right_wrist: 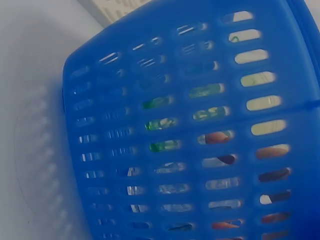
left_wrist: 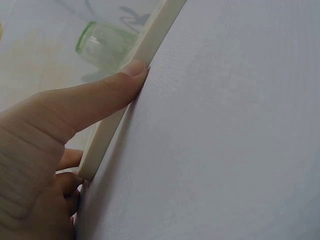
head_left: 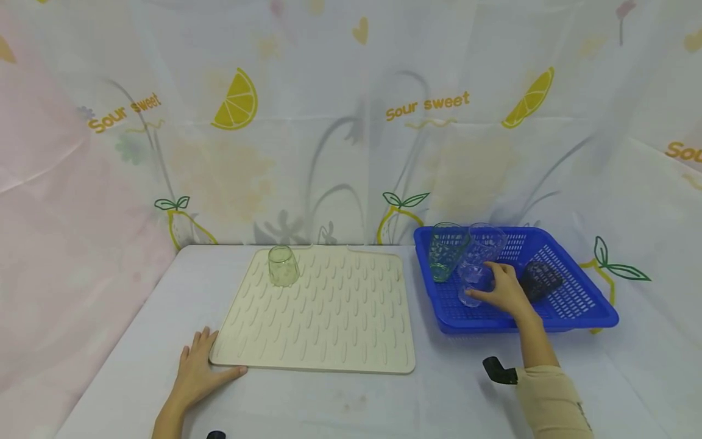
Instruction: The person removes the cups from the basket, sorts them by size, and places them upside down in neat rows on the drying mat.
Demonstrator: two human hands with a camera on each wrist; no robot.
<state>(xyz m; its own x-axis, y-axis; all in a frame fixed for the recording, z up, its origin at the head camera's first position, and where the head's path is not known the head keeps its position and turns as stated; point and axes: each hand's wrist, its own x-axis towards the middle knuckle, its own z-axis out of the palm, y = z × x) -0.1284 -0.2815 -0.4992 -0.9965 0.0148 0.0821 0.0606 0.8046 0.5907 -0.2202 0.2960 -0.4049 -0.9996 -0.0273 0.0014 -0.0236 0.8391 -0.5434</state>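
My right hand (head_left: 501,289) reaches into the blue basket (head_left: 452,323), thumb and fingers around the lower part of a clear glass (head_left: 485,244). Another clear glass piece (head_left: 470,299) shows under the thumb; whether it is a separate glass I cannot tell. A green-tinted tall glass (head_left: 446,253) leans beside it, and a dark glass-like object (head_left: 540,280) lies to the right. At the front left corner of the cream drying mat (head_left: 329,329), my left hand (head_left: 197,372) rests with spread fingers, thumb against the front edge. A pale green glass (head_left: 283,266) stands on the mat's back left.
A white table (head_left: 307,402) carries the mat and basket. Behind it hangs a printed cloth (head_left: 329,152) with lemon drawings. A black wrist mount (head_left: 500,371) juts from the right sleeve (head_left: 551,399). In the right wrist view, the slotted basket wall (right_wrist: 180,115) hides most of the hand.
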